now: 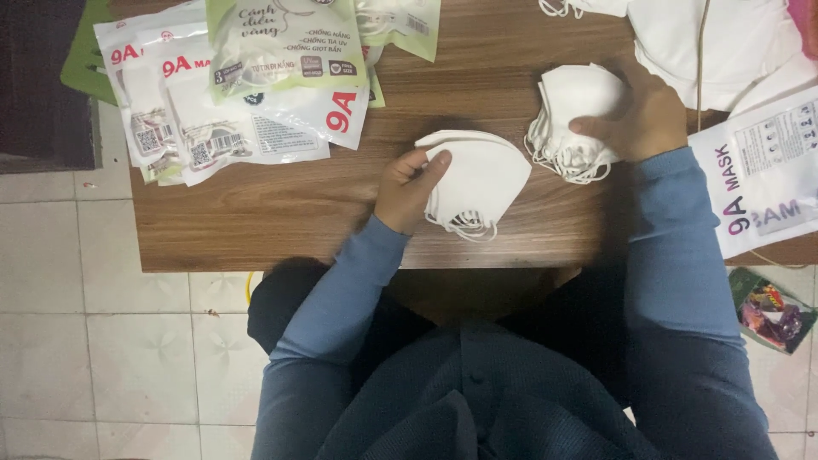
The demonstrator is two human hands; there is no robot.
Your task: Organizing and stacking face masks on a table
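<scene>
Now left hand (407, 189) pinching folded white mask stack (473, 181) on wooden table (281, 213), long axis slanting, ear loops toward body; right hand (641, 119) closed around second mask bundle (573, 119), just beside.

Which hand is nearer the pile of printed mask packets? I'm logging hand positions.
Left. The left hand holds a folded white mask just right of the packets; the right hand rests on the mask stack, farther away.

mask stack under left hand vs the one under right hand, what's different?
The left-hand stack lies flat and neatly aligned as a fan shape; the right-hand stack is bunched and looser. Ear loops peek out at the left-hand stack's lower edge, but spill tangled around the right-hand stack. The left hand pinches an edge; the right hand presses on top. Both are white folded masks on the wooden table.
</scene>
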